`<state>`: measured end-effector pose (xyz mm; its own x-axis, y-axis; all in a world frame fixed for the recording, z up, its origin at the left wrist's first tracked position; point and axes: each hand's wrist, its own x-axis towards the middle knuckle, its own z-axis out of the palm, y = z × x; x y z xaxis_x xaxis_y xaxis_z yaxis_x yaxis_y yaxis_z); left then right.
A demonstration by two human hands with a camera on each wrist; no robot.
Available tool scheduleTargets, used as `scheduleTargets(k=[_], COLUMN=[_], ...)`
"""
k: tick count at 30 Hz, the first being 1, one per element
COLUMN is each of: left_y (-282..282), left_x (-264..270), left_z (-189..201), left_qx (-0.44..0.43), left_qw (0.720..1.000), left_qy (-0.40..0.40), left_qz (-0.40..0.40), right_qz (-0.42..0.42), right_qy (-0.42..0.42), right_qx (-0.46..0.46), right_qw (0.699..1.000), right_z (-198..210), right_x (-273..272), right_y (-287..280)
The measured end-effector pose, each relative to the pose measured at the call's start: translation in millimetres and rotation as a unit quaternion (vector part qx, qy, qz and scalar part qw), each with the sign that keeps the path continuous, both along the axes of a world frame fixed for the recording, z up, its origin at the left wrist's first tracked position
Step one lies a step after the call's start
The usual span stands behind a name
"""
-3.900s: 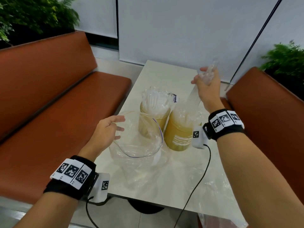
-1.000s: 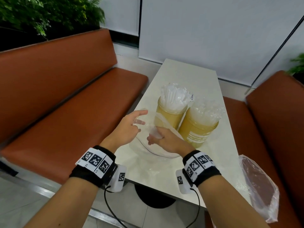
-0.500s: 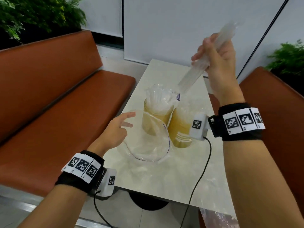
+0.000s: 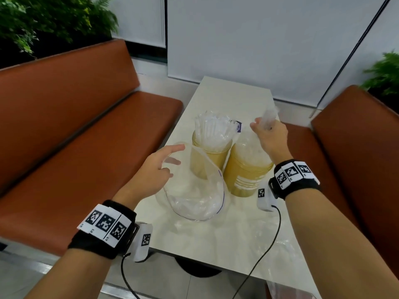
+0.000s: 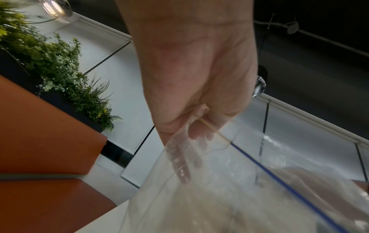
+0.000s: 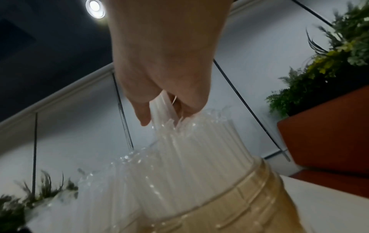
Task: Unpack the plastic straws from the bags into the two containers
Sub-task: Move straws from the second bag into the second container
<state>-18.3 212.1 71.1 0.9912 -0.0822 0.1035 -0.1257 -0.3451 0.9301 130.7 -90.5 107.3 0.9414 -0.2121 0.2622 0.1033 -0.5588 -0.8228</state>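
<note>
table (image 4: pixel 226 234): we see smooth pale stone-look top, slight sheen | 2 containers (image 4: pixel 246 175): translucent amber plastic, ribbed neck | straws (image 4: pixel 212 131): clear-white glossy plastic | bag (image 4: pixel 194 197): thin clear crinkled plastic film, blue rim line | benches (image 4: pixel 75 126): smooth brown leather-look upholstery, low sheen | wristbands (image 4: pixel 103 229): black matt cloth

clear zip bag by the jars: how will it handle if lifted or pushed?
Likely floppy: the clear bag sags and wrinkles on the table, its mouth held up by the left hand. Probably light and slippery, being thin glossy film. It should crumple, not tip.
</note>
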Motion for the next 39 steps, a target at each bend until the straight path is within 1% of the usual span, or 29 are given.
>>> scheduleTargets(k=[1, 3, 4, 5, 6, 7, 9, 11, 13, 14, 15, 18, 19, 21, 22, 23, 24, 25, 26, 27, 28, 29, 30, 31, 32, 33, 34, 36, 39], left_y=[0.1, 0.7, 0.9, 1.2, 1.0, 0.7, -0.8, -3.0, -5.2, -6.2, -7.1, -9.4, -10.3, -12.3, -13.4, -14.1, -14.9, -15.7, -16.7, -17.9, -18.8, -19.8, -21.1, -23.0, -25.1, -27.4, -29.9, -33.1, -31.9], left_x=[0.2, 0.7, 0.9, 1.3, 1.7, 2.4, 3.3, 3.8, 3.1, 2.2, 1.5, -0.3, -0.7, -3.0, -4.1, -5.4, -6.6, -8.3, -9.5, -10.2, -10.4, -10.5, -10.6, -10.9, -12.4, -14.5, -17.5, -23.3, -27.9], left_z=[-0.2, -0.4, -0.4, -0.3, 0.0, 0.6, 2.9, 5.5, 8.3, 9.7, 10.8, 13.4, 14.1, 15.2, 15.5, 15.7, 15.9, 16.5, 16.6, 16.3, 15.6, 15.3, 15.4, 16.2, 17.6, 19.8, 21.7, 24.7, 26.0], left_qx=[0.001, -0.001, -0.002, -0.002, -0.002, -0.002, 0.0, 0.003, 0.011, 0.018, 0.025, 0.033, 0.035, 0.043, 0.05, 0.057, 0.061, 0.063, 0.062, 0.062, 0.065, 0.067, 0.066, 0.064, 0.058, 0.05, 0.04, 0.038, 0.048], left_qw=[1.0, 1.0, 1.0, 1.0, 1.0, 1.0, 1.0, 1.0, 1.0, 1.0, 0.999, 0.999, 0.999, 0.998, 0.998, 0.997, 0.996, 0.995, 0.995, 0.995, 0.994, 0.994, 0.993, 0.993, 0.993, 0.994, 0.994, 0.994, 0.992], left_qy=[0.001, 0.005, 0.006, 0.007, 0.006, 0.005, 0.005, 0.006, 0.004, 0.001, -0.001, -0.003, -0.007, -0.017, -0.026, -0.037, -0.048, -0.054, -0.056, -0.058, -0.061, -0.067, -0.075, -0.079, -0.079, -0.075, -0.068, -0.063, -0.065], left_qz=[0.001, 0.004, 0.005, 0.006, 0.007, 0.008, 0.011, 0.009, -0.003, -0.011, -0.019, -0.031, -0.034, -0.039, -0.043, -0.046, -0.049, -0.053, -0.056, -0.058, -0.058, -0.057, -0.058, -0.061, -0.064, -0.068, -0.073, -0.083, -0.097], right_qz=[-0.021, -0.015, -0.006, 0.004, 0.01, 0.012, 0.023, 0.054, 0.094, 0.104, 0.101, 0.07, 0.08, 0.109, 0.107, 0.091, 0.07, 0.059, 0.074, 0.122, 0.185, 0.252, 0.316, 0.357, 0.372, 0.367, 0.354, 0.331, 0.324], right_qy=[-0.025, -0.134, -0.192, -0.235, -0.257, -0.258, -0.211, -0.13, -0.048, -0.028, -0.023, -0.046, -0.028, 0.048, 0.051, 0.017, -0.06, -0.157, -0.259, -0.32, -0.329, -0.287, -0.207, -0.119, -0.057, -0.013, 0.032, 0.13, 0.202], right_qx=[0.001, 0.056, 0.061, 0.033, -0.027, -0.099, -0.209, -0.295, -0.378, -0.414, -0.436, -0.444, -0.456, -0.48, -0.476, -0.454, -0.41, -0.345, -0.264, -0.203, -0.18, -0.19, -0.209, -0.255, -0.33, -0.393, -0.43, -0.451, -0.485], right_qw=[0.999, 0.989, 0.98, 0.971, 0.966, 0.961, 0.955, 0.945, 0.92, 0.904, 0.894, 0.892, 0.886, 0.869, 0.871, 0.886, 0.907, 0.923, 0.926, 0.917, 0.909, 0.905, 0.902, 0.891, 0.865, 0.843, 0.83, 0.819, 0.787], right_z=[0.9, 8.7, 13.8, 20.2, 26.5, 30.7, 26.4, 2.0, -20.2, -26.7, -28.4, -21.2, -21.2, -27.3, -27.2, -23.9, -16.0, -4.6, 9.4, 23.4, 34.8, 41.5, 41.4, 33.4, 21.2, 6.9, -8.5, -32.2, -52.3], right_x=[-1.3, -1.7, -0.7, 0.3, 0.7, 1.7, -0.9, -6.2, -12.3, -13.0, -12.0, -8.6, -9.7, -13.5, -17.3, -21.8, -29.0, -40.3, -54.3, -70.1, -87.9, -106.4, -121.9, -130.6, -137.1, -139.1, -139.3, -135.9, -132.0], right_y=[0.0, -0.7, -2.4, -3.5, -3.5, -3.4, -1.0, 2.0, 4.2, 3.9, 3.2, 2.3, 1.4, -0.6, -0.5, 1.1, 5.5, 13.7, 24.6, 37.1, 50.1, 65.6, 81.0, 95.1, 108.6, 121.3, 131.5, 144.4, 148.6])
